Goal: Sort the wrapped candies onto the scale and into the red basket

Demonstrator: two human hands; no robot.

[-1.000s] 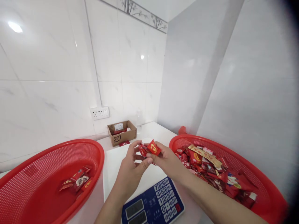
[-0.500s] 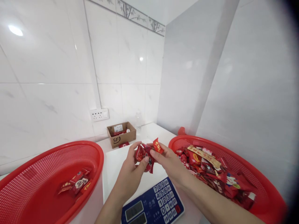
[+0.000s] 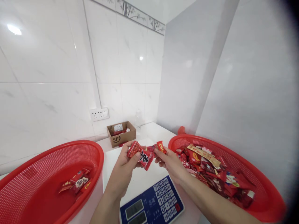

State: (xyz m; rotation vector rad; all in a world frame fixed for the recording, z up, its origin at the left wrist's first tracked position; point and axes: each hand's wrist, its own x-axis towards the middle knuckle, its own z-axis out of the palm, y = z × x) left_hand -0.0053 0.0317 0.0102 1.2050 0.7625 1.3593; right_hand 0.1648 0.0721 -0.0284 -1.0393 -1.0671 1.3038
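Above the white pan of a digital scale, both hands hold red wrapped snacks close together. My left hand pinches a red snack packet with a large black character on it, thumb on its front. In my right hand, thumb and fingers grip a small red candy packet with yellow lettering. A darker red wrapper lies between the two hands, partly hidden by the fingers, and I cannot tell which hand holds it.
A red basket on the left holds a few packets. Another red basket on the right is heaped with wrapped snacks. Behind the scale stand a cardboard box and a clear bottle near the tiled wall.
My hands have drawn slightly apart, the left one moving left. The packet in my left hand has turned so its black character shows. The right hand's candy packet has tipped flatter.
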